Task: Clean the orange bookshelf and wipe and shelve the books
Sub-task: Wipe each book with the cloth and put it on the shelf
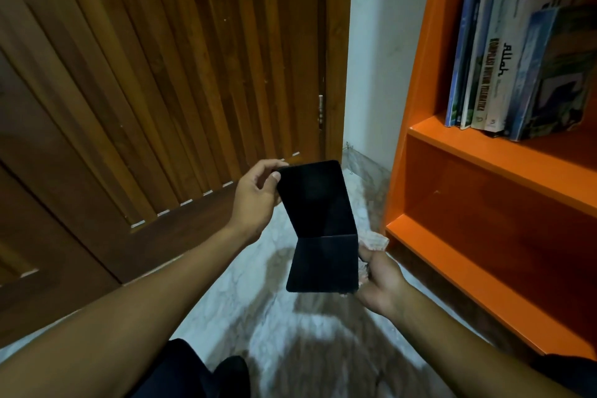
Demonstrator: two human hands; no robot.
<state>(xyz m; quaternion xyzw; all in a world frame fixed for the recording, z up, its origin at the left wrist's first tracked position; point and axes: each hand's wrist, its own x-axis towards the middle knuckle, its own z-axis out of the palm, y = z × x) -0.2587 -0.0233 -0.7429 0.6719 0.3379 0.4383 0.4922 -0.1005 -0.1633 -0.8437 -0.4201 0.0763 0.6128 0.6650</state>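
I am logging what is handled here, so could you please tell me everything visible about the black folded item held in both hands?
The black folded item is a thin, flat, matte piece bent along one crease into two panels, half open. The upper panel tilts up and away; the lower faces the camera. The left hand pinches its top corner, the right hand grips the lower right edge. It is held above the marble floor, left of the orange bookshelf.

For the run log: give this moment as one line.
left hand pinches black folded item top | right hand grips bottom | books on shelf
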